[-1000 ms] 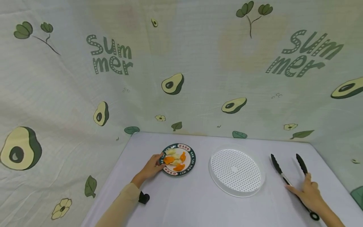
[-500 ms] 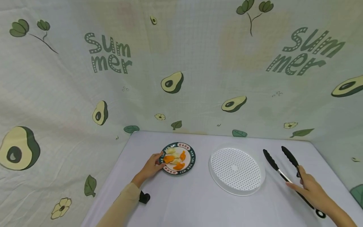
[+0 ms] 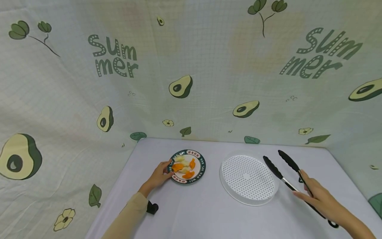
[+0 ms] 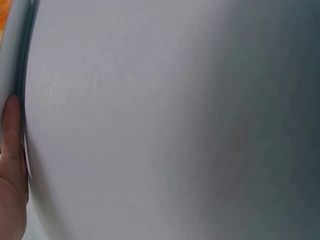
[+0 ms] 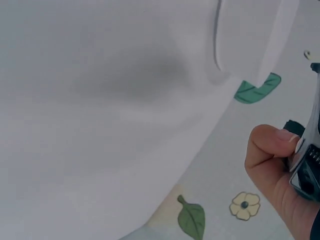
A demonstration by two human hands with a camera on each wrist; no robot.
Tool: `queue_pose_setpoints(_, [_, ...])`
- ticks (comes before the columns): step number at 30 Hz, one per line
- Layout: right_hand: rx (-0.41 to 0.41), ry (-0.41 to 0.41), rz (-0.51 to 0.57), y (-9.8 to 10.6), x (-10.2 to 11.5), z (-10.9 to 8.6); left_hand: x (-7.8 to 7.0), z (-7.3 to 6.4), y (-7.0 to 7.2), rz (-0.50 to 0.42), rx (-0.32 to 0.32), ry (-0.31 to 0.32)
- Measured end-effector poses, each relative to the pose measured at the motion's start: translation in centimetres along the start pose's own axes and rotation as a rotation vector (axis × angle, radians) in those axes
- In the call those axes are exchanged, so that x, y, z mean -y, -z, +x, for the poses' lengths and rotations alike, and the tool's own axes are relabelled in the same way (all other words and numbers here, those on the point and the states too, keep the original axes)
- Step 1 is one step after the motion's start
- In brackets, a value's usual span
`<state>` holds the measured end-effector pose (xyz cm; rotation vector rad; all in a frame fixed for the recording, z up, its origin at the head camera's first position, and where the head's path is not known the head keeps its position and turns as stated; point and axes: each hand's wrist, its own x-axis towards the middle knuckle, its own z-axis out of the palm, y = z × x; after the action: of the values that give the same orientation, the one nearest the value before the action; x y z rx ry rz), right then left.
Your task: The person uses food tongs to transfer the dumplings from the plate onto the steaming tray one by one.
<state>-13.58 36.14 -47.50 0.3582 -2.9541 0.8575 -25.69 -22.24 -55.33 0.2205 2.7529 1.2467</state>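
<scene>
At the left of the head view, my left hand [image 3: 159,174] grips the near-left rim of a round plate [image 3: 200,175] with a dark green patterned border. In the left wrist view, the thumb [image 4: 11,130] lies along the plate's edge. Several orange and pale yellow dumplings [image 3: 188,175] lie on the plate. My right hand [image 3: 320,197] holds a pair of black-tipped metal tongs [image 3: 287,183] by its two arms, tips spread apart. The tongs' left tip overlaps the right rim of a round white steamer tray [image 3: 247,177] full of small holes. In the right wrist view the tongs show only partly.
The steamer tray stands at the centre right of the white-covered table [image 3: 191,212]. A black object [image 3: 152,208] shows beside the left sleeve [image 3: 126,215]. A pale cloth curtain [image 3: 209,66] with avocado prints rises behind the table and at its sides.
My right hand has moved left and away from me with the tongs, bringing their tips closer to the steamer tray and narrowing the gap between them. The left hand and plate stay put.
</scene>
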Motion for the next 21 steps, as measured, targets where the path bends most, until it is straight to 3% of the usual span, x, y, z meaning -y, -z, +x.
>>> queue_pose_setpoints(7, [0.072, 0.08, 0.018, 0.1, 2.8, 0.7, -0.2, -0.1, 0.0, 0.001, 0.001, 0.008])
queue_pose_setpoints(14, [0.189, 0.126, 0.13, -0.4, 5.6, 2.0, -0.3, -0.2, 0.0, 0.012, -0.004, 0.009])
queue_pose_setpoints(21, [0.209, 0.207, 0.142, -1.3, 8.0, 3.2, -0.2, 0.0, 0.0, 0.024, 0.004, 0.015])
